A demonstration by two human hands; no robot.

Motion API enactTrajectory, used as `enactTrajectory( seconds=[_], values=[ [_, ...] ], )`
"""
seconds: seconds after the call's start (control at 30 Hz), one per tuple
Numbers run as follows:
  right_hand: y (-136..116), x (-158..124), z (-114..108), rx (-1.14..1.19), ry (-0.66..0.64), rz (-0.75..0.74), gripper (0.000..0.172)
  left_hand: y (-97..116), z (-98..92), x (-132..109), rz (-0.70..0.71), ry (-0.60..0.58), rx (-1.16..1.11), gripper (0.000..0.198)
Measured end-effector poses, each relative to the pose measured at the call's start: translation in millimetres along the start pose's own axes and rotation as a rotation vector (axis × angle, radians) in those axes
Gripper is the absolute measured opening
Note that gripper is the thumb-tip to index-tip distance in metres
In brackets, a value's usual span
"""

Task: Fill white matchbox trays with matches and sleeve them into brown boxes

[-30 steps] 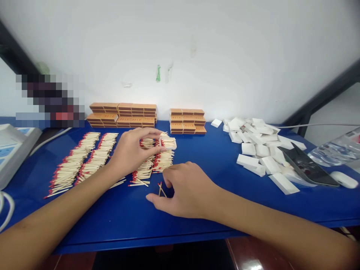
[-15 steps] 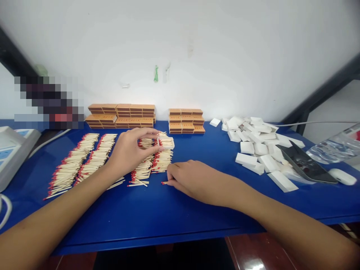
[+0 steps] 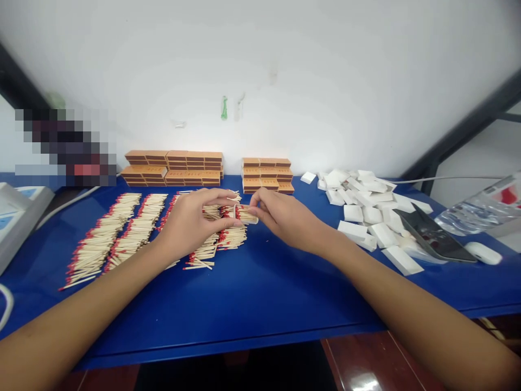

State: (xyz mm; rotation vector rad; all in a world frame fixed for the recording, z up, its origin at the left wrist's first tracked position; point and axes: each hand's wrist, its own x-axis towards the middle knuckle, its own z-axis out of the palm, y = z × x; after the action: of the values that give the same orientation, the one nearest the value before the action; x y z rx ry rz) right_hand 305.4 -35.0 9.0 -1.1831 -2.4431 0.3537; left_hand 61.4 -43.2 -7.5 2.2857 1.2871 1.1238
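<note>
A white wall backs a blue counter [image 3: 260, 293]. A pixelated patch at nine o'clock hides whatever stands there, and below it a grey device [image 3: 16, 217] is cut off by the left edge. At three o'clock a clear plastic bag [image 3: 476, 214] also runs out of view, next to a dark phone [image 3: 431, 234] and a white mouse [image 3: 482, 252]. The print on the brown matchbox stacks [image 3: 175, 168] at twelve o'clock is too small to read.

The left hand [image 3: 191, 220] pinches a small white tray [image 3: 248, 216] between thumb and forefinger, just above the loose matches [image 3: 122, 233] laid in rows. Its fingers cover the tray's left end, so how full the tray is cannot be told. The right hand [image 3: 285, 216] meets the tray from three o'clock, palm down, with its fingers drawn together and touching the tray's right end. Whether they grip the tray itself or a match is too small to tell. A heap of white boxes [image 3: 366, 201] lies at two o'clock.
</note>
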Motion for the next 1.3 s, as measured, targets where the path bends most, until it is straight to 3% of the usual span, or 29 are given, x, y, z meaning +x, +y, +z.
enactTrajectory(
  seconds=[0.33, 0.7, 0.9, 1.13, 1.3],
  values=[
    [-8, -5, 7, 0.032, -0.038, -0.036, 0.011, 0, -0.7, 0, -0.010, -0.006, -0.032, 0.055],
    [0, -4, 6, -0.027, 0.080, -0.163, 0.011, 0, -0.6, 1, -0.018, -0.009, -0.036, 0.054],
    [0, -4, 3, -0.051, 0.064, -0.154, 0.010, -3, -2.0, 1, -0.036, -0.013, -0.024, 0.048],
    [8, 0, -1, -0.085, 0.182, -0.063, 0.009, 1, -1.0, 1, -0.054, -0.002, -0.060, 0.049],
    [15, 1, -3, -0.067, 0.169, -0.035, 0.008, 0, -2.6, 2, -0.062, 0.000, -0.076, 0.047]
  ],
)
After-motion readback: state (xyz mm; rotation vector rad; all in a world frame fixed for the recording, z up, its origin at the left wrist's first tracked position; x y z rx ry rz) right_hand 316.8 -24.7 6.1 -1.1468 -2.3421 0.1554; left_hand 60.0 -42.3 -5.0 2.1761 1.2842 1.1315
